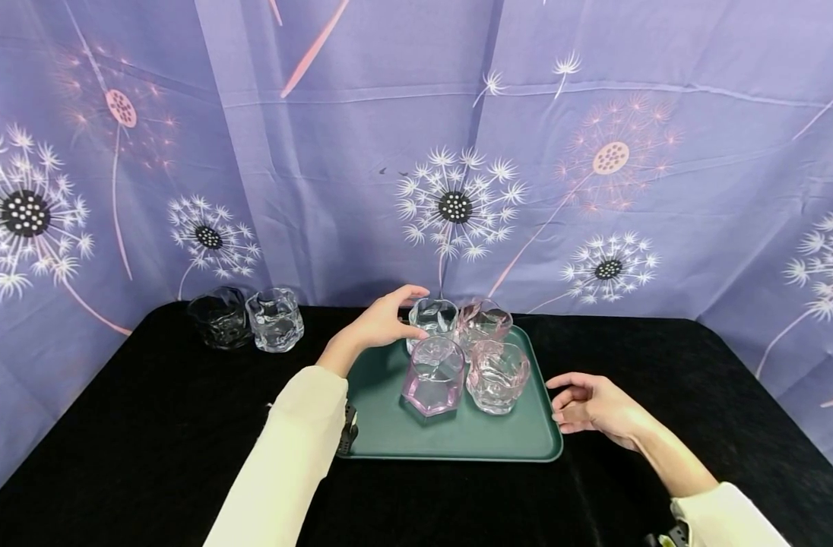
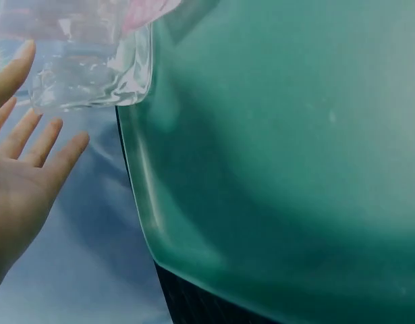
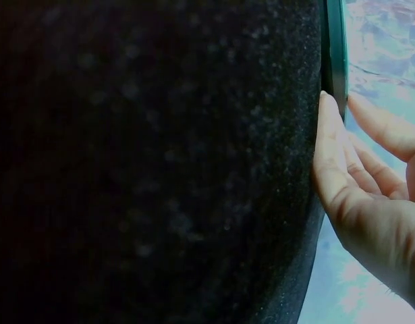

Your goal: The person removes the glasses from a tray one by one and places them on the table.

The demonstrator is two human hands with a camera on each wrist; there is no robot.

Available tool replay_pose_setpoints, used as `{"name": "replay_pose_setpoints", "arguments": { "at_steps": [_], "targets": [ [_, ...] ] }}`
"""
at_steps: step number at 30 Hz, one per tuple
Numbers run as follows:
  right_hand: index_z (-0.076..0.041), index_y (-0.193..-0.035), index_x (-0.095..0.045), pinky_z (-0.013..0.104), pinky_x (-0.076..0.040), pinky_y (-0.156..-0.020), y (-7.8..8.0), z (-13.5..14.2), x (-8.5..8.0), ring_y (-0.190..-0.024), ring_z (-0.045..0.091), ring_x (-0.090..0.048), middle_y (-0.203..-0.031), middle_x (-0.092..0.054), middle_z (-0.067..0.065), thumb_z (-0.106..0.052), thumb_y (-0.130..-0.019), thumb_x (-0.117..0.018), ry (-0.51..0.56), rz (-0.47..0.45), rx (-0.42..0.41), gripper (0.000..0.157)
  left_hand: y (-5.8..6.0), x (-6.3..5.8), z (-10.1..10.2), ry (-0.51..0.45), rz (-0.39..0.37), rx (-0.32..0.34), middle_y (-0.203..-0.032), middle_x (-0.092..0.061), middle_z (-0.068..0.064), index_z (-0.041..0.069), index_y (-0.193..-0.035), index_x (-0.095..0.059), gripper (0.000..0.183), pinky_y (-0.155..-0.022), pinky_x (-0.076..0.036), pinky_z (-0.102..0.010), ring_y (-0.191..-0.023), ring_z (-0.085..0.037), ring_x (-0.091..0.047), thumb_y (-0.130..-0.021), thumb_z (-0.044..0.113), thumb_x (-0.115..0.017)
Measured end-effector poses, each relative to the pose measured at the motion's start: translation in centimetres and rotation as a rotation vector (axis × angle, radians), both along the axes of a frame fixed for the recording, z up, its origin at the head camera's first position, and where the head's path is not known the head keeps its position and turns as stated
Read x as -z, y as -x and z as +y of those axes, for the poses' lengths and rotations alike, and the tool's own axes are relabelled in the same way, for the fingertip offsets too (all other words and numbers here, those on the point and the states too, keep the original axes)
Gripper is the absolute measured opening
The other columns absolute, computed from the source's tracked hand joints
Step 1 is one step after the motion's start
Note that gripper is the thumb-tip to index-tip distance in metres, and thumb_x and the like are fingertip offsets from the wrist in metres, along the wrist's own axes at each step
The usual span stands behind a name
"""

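On the green tray [image 1: 389, 433] stand several see-through glasses. My left hand [image 1: 382, 319] is by the clear glass [image 1: 432, 313] at the back left, thumb and fingers spread around its side; contact is hard to make out. In the left wrist view the fingers of this hand [image 2: 21, 169] are straight, beside a clear glass [image 2: 92, 81]. In front is a purple-tinted glass with a hexagonal base [image 1: 435, 380]. Two pale pink glasses, a rear one [image 1: 483, 323] and a front one [image 1: 497, 380], stand to the right. My right hand [image 1: 597, 406] rests its loosely bent fingers at the tray's right rim.
A dark glass [image 1: 220, 319] and a clear wavy glass [image 1: 276, 320] stand at the back left of the black-covered table [image 1: 184, 433]. Behind the table hangs a purple cloth [image 1: 348, 175] with dandelion prints.
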State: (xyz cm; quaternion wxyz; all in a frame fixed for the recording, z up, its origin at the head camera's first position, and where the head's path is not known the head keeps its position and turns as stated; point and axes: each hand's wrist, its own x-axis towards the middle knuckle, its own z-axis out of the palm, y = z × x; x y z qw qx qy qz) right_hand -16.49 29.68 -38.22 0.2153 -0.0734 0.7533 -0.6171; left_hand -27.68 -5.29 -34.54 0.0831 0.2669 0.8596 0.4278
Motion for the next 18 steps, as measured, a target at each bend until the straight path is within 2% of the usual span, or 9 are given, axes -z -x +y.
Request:
{"name": "replay_pose_setpoints", "arguments": {
  "at_steps": [7, 12, 18],
  "targets": [
    [0.02, -0.123, -0.032, 0.041, -0.053, -0.071, 0.0, -0.02, -0.04, -0.079, 0.02, -0.062, -0.086, -0.058, 0.009, 0.006, -0.078, -0.063, -0.005, 0.001, 0.002, 0.057, 0.05, -0.13, 0.49, 0.018, -0.008, 0.027, -0.14, -0.037, -0.011, 0.007, -0.137, -0.038, 0.069, -0.1, -0.033, -0.045, -0.128, -0.028, -0.034, -0.077, 0.007, -0.072],
    [0.019, -0.123, -0.032, 0.041, -0.053, -0.071, -0.03, 0.01, -0.04, -0.078, 0.02, -0.062, -0.086, -0.058, 0.01, 0.006, -0.078, -0.063, -0.005, -0.004, 0.004, 0.057, 0.13, 0.05, 0.61, 0.036, -0.005, 0.033, -0.14, -0.037, -0.011, 0.007, -0.138, -0.036, 0.071, -0.099, -0.035, -0.043, -0.127, -0.028, -0.035, -0.077, 0.006, -0.072],
    [0.019, -0.123, -0.033, 0.041, -0.053, -0.071, 0.0, -0.07, 0.01, -0.077, 0.019, -0.062, -0.086, -0.058, 0.01, 0.006, -0.078, -0.064, -0.009, 0.003, 0.005, 0.056, 0.13, 0.27, 0.48, 0.001, -0.015, -0.012, -0.138, -0.039, -0.013, 0.008, -0.137, -0.037, 0.071, -0.096, -0.039, -0.042, -0.126, -0.027, -0.036, -0.076, 0.007, -0.074]
  ]
}}
